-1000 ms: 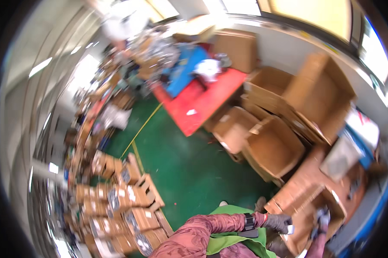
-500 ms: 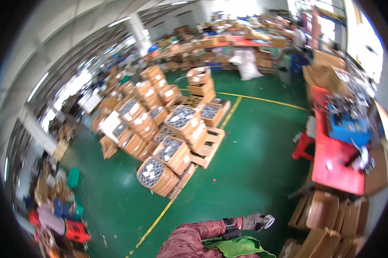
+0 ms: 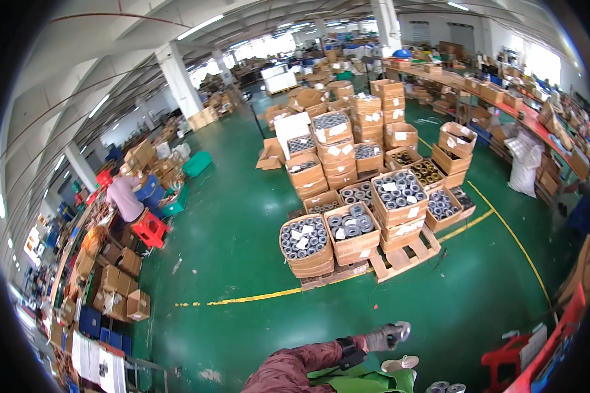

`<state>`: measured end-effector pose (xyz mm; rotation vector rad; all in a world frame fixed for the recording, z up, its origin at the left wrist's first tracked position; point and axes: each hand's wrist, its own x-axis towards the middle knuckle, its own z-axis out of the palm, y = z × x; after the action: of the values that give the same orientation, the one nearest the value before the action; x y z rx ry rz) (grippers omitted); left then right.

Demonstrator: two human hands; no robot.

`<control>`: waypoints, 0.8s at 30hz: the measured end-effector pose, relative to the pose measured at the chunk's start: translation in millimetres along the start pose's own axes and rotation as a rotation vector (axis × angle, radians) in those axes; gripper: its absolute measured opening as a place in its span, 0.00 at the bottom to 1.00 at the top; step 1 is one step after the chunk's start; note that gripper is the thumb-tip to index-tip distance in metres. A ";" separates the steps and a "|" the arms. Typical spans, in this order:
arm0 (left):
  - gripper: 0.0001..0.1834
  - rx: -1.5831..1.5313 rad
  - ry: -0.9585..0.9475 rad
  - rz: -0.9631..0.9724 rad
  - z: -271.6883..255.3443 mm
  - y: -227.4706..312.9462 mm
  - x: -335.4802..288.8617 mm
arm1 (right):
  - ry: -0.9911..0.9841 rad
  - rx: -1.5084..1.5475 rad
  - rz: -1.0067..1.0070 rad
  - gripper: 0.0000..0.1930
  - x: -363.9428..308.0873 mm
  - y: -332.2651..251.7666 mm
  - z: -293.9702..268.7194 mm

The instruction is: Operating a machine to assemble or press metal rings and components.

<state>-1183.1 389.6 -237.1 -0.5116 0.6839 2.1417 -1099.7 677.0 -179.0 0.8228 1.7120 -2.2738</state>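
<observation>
My left hand (image 3: 380,338) wears a grey glove and is closed around a small silver-grey ring-shaped part (image 3: 405,331). Its arm, in a dark red patterned sleeve (image 3: 288,365) with a black device strapped at the wrist (image 3: 351,352), reaches across my green apron (image 3: 350,380). More grey ring-shaped parts (image 3: 445,388) show at the bottom edge, to the right of a light shoe (image 3: 400,363). My right hand is out of view.
Ahead, cardboard boxes of grey rings (image 3: 304,237) stand stacked on wooden pallets (image 3: 403,257) beside a yellow floor line (image 3: 255,299). A red stool (image 3: 504,360) is at lower right. Leftward, a person (image 3: 125,196) sits on another red stool (image 3: 151,229) by a cluttered bench.
The view has swung left, so the pallets now sit farther right and the red table has mostly left the picture. My left hand still holds the ring-shaped part.
</observation>
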 end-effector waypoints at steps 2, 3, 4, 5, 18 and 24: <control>0.12 0.116 0.009 0.190 -9.2 31.1 30.3 | -0.042 -0.005 0.015 0.08 45.0 -29.3 -11.0; 0.12 0.136 0.031 0.287 -8.2 41.8 44.4 | -0.067 -0.009 0.018 0.08 67.6 -46.8 -17.4; 0.12 -0.001 0.026 0.317 -4.6 53.8 56.8 | -0.075 -0.010 0.023 0.08 85.9 -63.6 -25.9; 0.11 -0.279 0.072 0.309 -2.6 64.0 59.7 | -0.091 -0.009 0.026 0.08 107.4 -82.2 -32.9; 0.08 -0.347 0.255 0.497 102.7 147.6 241.0 | -0.150 0.029 0.064 0.07 380.1 -251.0 -133.0; 0.10 0.287 0.104 0.617 215.6 256.0 507.7 | -0.154 0.010 0.076 0.07 505.7 -347.5 -159.4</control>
<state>-1713.1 684.3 -281.7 -0.2742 1.3190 2.5228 -1627.0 1028.8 -185.6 0.6826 1.5767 -2.2344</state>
